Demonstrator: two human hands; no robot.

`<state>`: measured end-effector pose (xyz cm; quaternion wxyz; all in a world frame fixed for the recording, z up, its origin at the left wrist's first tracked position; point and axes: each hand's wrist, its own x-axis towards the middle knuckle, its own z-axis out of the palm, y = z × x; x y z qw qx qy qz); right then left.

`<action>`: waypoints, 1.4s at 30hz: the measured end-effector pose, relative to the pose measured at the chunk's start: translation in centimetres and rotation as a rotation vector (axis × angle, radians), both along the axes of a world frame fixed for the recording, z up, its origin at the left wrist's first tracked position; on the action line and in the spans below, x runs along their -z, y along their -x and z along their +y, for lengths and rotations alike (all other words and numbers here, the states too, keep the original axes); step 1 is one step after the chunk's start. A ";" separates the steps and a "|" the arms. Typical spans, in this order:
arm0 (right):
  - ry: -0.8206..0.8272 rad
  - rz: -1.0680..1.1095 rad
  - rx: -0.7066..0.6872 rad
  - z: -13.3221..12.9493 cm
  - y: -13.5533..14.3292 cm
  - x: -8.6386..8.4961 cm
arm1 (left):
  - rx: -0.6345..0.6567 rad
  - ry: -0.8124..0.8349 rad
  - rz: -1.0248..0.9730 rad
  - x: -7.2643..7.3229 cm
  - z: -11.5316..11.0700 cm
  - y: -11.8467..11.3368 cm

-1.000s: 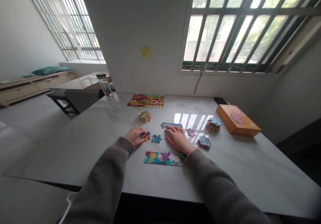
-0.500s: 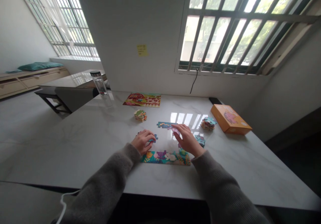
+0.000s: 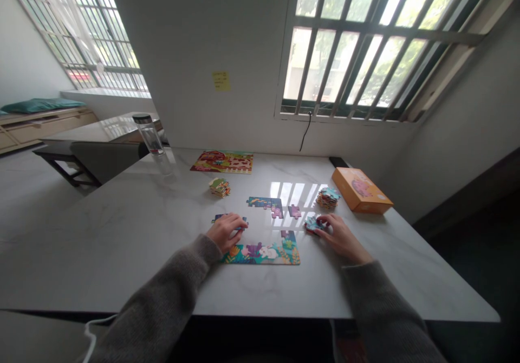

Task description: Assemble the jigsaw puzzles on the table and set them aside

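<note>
My left hand [image 3: 227, 232] curls over some blue puzzle pieces [image 3: 246, 220] left of centre, mostly hiding them. At the right, my right hand [image 3: 341, 238] has its thumb and fingers closed around the edge of a small pile of light-blue puzzle pieces [image 3: 312, 224]. Between the hands lies a joined blue and purple section [image 3: 264, 202], with a loose purple puzzle piece [image 3: 294, 211] to its right. Nearest me is a joined strip with a white animal [image 3: 268, 252]; its left end is partly under my left hand.
Two stacks of pieces, a green-topped stack [image 3: 220, 187] and a blue-topped stack [image 3: 327, 196], stand farther back. An orange box [image 3: 361, 190] is at the right, before a dark object [image 3: 338, 162]. A farm picture puzzle [image 3: 222, 162] and a glass bottle [image 3: 151, 135] stand near the wall.
My right hand has moved right and down from the purple pieces to the light-blue pile. The loose purple piece is now uncovered. My left hand stays over its pieces; the view has shifted slightly.
</note>
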<state>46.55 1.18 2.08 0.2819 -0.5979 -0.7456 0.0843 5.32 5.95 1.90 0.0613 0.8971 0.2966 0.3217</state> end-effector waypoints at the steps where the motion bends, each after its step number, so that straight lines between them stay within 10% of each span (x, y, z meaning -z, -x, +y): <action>1: -0.004 0.011 0.002 0.1 0.0 0.0 | -0.003 0.001 0.002 0.0 0.0 0.0; 14: -0.151 0.050 0.045 -0.2 0.4 -0.8 | -0.016 0.100 -0.046 -1.4 -0.9 -0.4; 29: -0.309 -0.090 -0.431 0.5 15.8 -5.8 | -0.019 0.027 -0.149 -2.0 -0.8 -1.5; 42: -0.234 0.070 -0.430 0.5 16.5 -2.7 | -0.111 0.083 -0.298 -2.1 1.0 2.0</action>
